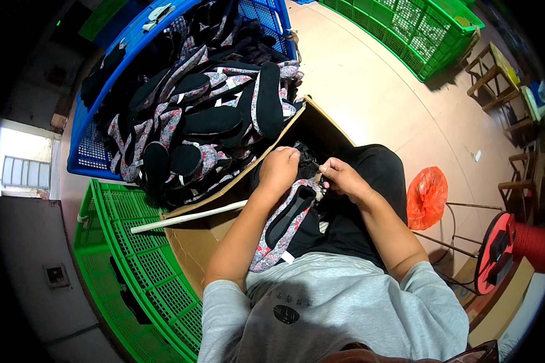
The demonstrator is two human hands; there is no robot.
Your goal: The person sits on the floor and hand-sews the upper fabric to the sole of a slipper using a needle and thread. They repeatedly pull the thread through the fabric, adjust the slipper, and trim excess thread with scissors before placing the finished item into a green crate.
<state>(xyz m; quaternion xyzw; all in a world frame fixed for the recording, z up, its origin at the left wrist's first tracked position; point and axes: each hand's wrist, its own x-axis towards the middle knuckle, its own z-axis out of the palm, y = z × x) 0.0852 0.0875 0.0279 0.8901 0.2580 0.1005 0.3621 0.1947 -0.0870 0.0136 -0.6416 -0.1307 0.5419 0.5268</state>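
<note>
grey shirt (345, 308), floral shoe (284, 221), hands (346, 180) near its far end

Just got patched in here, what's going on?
A seated person's left hand and right hand are close together at the far end of a floral slipper on the lap; what the fingertips hold is too small to make out. Beyond an open cardboard box, a blue crate is heaped with similar slippers.
</note>
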